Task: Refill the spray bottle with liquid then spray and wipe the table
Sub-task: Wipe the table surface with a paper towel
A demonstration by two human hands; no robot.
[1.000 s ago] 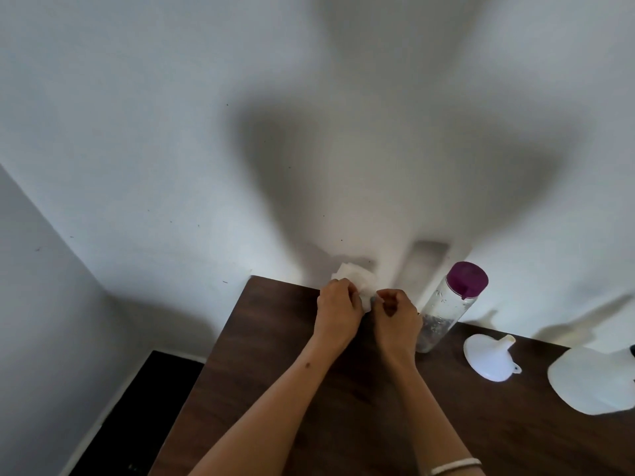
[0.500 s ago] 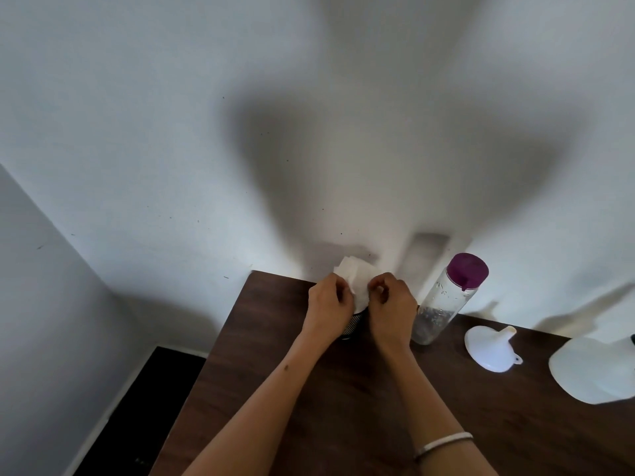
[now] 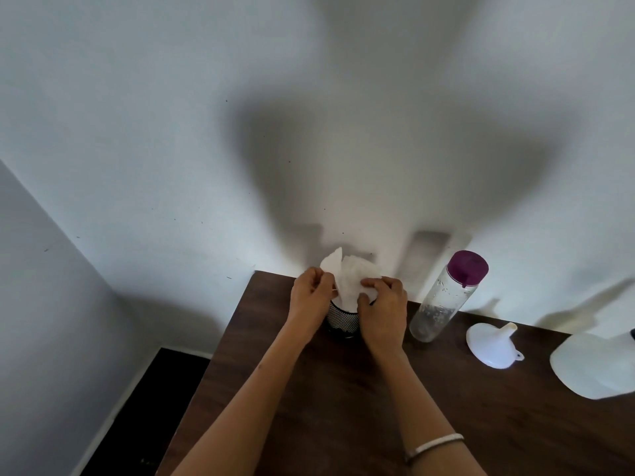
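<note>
Both hands pinched a white tissue (image 3: 350, 280) with curled fingers: the left hand (image 3: 311, 297) at its left edge, the right hand (image 3: 383, 309) at its lower right. The tissue stood higher out of the black mesh holder (image 3: 340, 321) than half a second earlier, when the hands hid that holder. The purple-capped clear bottle (image 3: 443, 300), white funnel (image 3: 491, 345) and white jug (image 3: 598, 364) stood rightward on the dark table (image 3: 343, 407).

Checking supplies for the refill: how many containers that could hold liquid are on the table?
2: a purple-capped bottle beside the right hand, and a white jug cut off at the right edge. Others may be outside view.
</note>
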